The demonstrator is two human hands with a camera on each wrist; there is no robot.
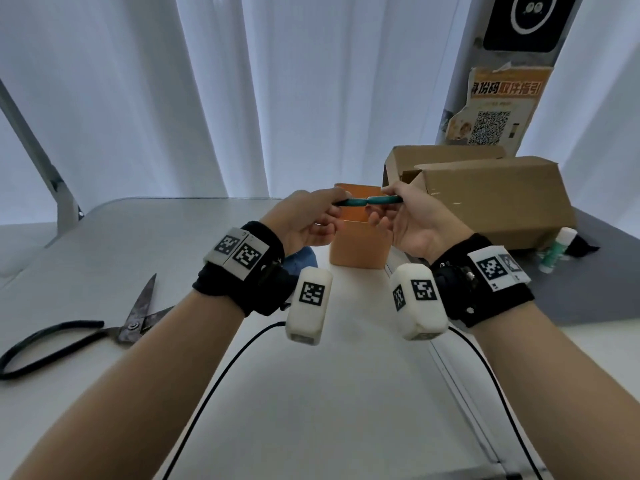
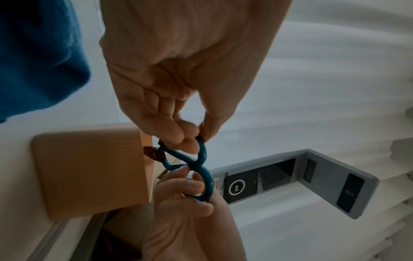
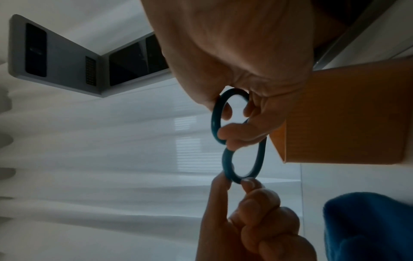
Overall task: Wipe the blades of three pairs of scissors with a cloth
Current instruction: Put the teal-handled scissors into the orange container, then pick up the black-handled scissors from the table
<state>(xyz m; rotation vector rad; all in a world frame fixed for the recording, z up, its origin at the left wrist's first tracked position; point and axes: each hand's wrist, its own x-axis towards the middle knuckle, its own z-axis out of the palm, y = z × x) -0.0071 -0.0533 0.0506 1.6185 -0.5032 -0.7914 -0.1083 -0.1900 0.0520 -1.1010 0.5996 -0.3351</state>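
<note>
Both hands hold a pair of teal-handled scissors [image 1: 360,201] above an orange holder [image 1: 356,251]. My left hand [image 1: 311,216] pinches one handle ring between thumb and fingertips. My right hand [image 1: 398,218] grips the other ring, with fingers through it. In the left wrist view the scissors [image 2: 202,171] point into the holder [image 2: 89,167]; only the pivot end of the blades shows at its mouth. A blue cloth [image 1: 306,258] lies on the table behind my left wrist. Black-handled scissors [image 1: 131,323] lie open on the table at the left.
Two cardboard boxes [image 1: 491,199] stand at the back right, close behind my right hand. A white and green bottle [image 1: 556,251] stands beside them on a dark mat. Black cables [image 1: 221,368] trail from both wrists across the white table [image 1: 104,244].
</note>
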